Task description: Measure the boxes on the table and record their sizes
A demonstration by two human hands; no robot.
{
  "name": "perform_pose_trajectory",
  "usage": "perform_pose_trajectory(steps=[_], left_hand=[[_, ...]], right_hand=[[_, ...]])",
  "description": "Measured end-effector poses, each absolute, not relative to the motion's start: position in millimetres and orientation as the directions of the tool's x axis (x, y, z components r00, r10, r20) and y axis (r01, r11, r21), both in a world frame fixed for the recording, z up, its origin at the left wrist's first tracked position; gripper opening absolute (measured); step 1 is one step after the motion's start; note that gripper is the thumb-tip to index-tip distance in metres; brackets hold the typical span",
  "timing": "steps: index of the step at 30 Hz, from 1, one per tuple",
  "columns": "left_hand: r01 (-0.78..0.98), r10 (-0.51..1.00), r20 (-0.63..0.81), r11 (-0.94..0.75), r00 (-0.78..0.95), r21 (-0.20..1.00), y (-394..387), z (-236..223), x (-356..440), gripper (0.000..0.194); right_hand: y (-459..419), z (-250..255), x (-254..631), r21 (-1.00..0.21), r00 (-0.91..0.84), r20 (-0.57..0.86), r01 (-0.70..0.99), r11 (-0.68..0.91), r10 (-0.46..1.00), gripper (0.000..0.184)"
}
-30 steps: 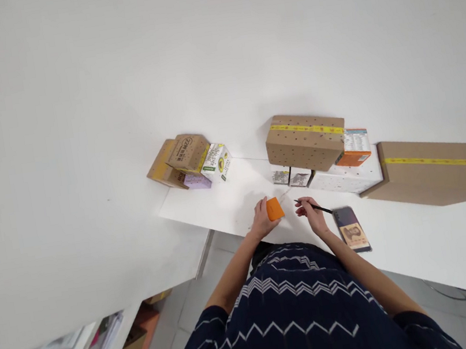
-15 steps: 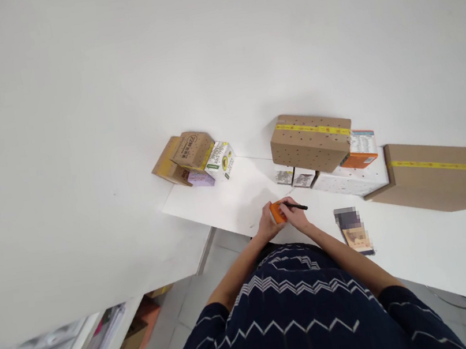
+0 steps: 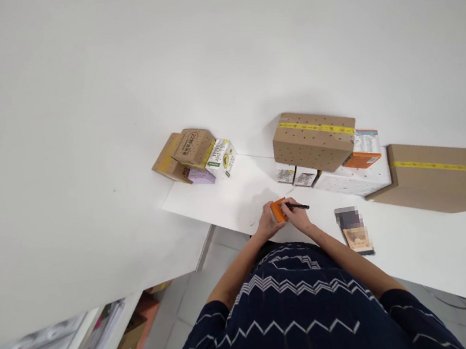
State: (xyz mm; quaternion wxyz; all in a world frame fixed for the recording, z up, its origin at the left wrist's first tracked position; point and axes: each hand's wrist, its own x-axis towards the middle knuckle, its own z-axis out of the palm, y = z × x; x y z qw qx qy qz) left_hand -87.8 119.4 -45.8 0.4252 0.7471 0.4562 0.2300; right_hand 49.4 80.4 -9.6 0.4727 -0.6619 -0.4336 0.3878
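Observation:
My left hand (image 3: 268, 221) is closed around the left side of a small orange sticky note pad (image 3: 278, 209), near the front edge of the white table (image 3: 247, 193). In my right hand (image 3: 297, 217) is a black pen (image 3: 298, 205), slanting down to the left. Its tip end is over the pad; whether it touches, and any marks there, are too small to make out. My right fingers overlap the pad's right side.
Left of my hands stand brown cartons (image 3: 194, 147) and a white Super Meal box (image 3: 219, 159). A taped carton (image 3: 313, 139) rests on white boxes (image 3: 352, 181), beside an orange box (image 3: 363, 149). A long carton (image 3: 447, 174) stands far right. A phone-like flat object (image 3: 355, 232), partly pixelated, lies nearby.
The pen and right fingers have shifted very slightly over the pad. My left hand keeps its hold. The whole view has moved a little.

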Motion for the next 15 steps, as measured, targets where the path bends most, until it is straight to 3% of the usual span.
perform_pose_trajectory(steps=[10,15], left_hand=[[0.507,0.877,-0.077,-0.200,0.474,0.838,118.8,-43.4,-87.0,0.085],[0.499,0.875,-0.055,-0.222,0.481,0.838,119.7,-44.1,-87.5,0.086]], right_hand=[[82.5,-7.5,50.4,-0.940,0.337,-0.072,0.291,-0.177,0.939,0.019],[83.6,-10.4,50.8,-0.956,0.314,-0.098,0.235,-0.177,0.944,0.020]])
